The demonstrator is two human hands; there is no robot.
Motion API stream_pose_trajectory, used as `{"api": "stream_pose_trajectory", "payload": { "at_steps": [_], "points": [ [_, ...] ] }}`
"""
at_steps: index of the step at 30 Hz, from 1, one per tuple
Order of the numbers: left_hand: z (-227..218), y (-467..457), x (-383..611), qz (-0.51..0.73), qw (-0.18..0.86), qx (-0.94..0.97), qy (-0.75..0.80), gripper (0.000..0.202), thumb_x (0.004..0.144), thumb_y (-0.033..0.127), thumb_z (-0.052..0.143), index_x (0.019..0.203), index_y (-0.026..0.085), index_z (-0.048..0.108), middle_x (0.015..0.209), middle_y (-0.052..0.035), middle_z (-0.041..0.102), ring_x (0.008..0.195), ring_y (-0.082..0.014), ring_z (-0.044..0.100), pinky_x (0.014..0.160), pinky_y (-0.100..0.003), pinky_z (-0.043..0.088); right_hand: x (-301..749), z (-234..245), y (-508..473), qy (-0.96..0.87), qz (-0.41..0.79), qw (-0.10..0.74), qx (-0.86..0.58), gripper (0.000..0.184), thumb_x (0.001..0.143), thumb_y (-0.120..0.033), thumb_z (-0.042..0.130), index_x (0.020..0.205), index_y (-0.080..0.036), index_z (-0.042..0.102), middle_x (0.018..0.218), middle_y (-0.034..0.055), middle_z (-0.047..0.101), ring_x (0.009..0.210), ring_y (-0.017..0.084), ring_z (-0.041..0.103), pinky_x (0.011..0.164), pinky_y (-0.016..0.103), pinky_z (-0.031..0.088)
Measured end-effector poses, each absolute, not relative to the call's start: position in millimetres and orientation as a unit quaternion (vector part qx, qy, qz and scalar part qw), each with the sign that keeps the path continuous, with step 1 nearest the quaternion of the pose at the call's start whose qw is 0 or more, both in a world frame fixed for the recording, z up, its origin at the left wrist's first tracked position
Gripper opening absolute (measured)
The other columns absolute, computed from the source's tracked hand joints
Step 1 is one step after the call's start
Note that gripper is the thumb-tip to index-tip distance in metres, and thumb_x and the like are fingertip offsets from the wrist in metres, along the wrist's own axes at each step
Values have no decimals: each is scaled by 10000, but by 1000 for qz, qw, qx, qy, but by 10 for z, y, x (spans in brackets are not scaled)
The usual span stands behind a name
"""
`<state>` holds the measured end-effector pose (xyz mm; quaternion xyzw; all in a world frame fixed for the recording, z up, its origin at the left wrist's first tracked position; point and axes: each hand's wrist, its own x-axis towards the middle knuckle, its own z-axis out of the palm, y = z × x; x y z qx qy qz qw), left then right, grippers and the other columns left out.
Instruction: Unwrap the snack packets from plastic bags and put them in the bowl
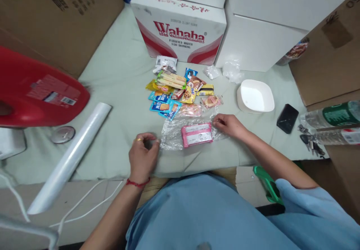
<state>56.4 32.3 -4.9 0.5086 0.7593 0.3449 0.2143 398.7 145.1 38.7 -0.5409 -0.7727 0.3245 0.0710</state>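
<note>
A sheet of clear plastic wrap (171, 134) lies on the cloth-covered table in front of me. On it rests a small pink packet (197, 134) with a white printed label. My left hand (143, 154) has its fingers curled, thumb and fingertips pinching the wrap's left edge. At the opposite side, my right hand (228, 125) pinches the wrap near its upper right edge. Just beyond the sheet sit several wrapped snacks: blue packets (161, 106), a yellow cookie packet (189, 94) and a pale pink packet (190, 110).
A white plastic bowl (255, 97) stands to the right, near a black box (287, 118), keys and bottles. A long roll of plastic film (73, 154) and a red jug (42, 92) are at left. A Wahaha carton (182, 30) stands behind the snacks.
</note>
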Motion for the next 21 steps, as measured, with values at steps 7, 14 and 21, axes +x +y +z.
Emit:
{"api": "stream_pose_trajectory", "payload": {
  "at_steps": [7, 14, 21],
  "points": [
    [294, -167, 741, 404, -58, 664, 626, 340, 860, 95, 614, 1144, 272, 675, 1046, -59, 734, 1029, -269, 673, 1020, -492, 469, 4013, 566, 1575, -804, 143, 34, -576, 350, 977, -343, 592, 1271, -179, 687, 1129, 143, 723, 988, 299, 629, 782, 362, 463],
    [279, 176, 1508, 258, 59, 813, 518, 655, 892, 74, 456, 1522, 237, 536, 1415, -116, 705, 1032, -261, 709, 811, -422, 499, 3323, 543, 1981, -884, 120, 51, -448, 558, 964, -343, 635, 1465, -107, 560, 1324, 213, 661, 1201, 377, 528, 1033, 487, 433],
    [60, 349, 1620, 168, 86, 828, 528, 535, 968, 104, 441, 1465, 198, 616, 1510, -119, 638, 965, -248, 694, 803, -436, 518, 3066, 643, 2043, -870, 255, 9, -422, 183, 966, -169, 566, 1037, -153, 733, 914, 71, 746, 861, 211, 640, 789, 296, 429]
  ]
}}
